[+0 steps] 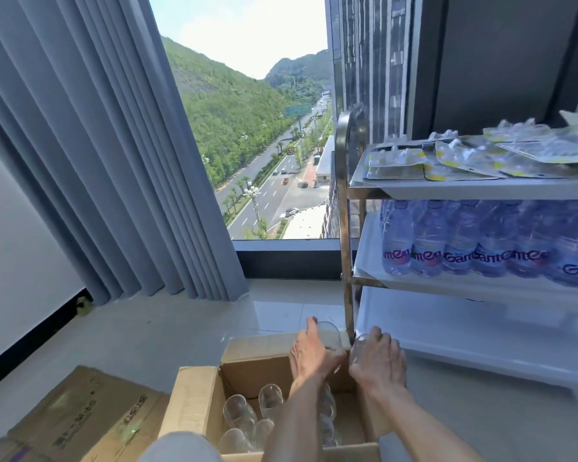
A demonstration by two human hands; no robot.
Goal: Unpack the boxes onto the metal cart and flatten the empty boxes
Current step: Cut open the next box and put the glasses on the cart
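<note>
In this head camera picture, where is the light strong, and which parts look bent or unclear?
Head view: daylight from the tall window brightens the glossy pale floor tiles; wide-angle distortion leans the grey pleated curtain and the metal cart's upright post; the clear drinking glasses in each hand, left hand and right hand, are hard to outline; the cart's right edge looks smeared.

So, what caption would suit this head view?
Both hands, left and right, lift glasses from an open box toward the metal cart.
</note>
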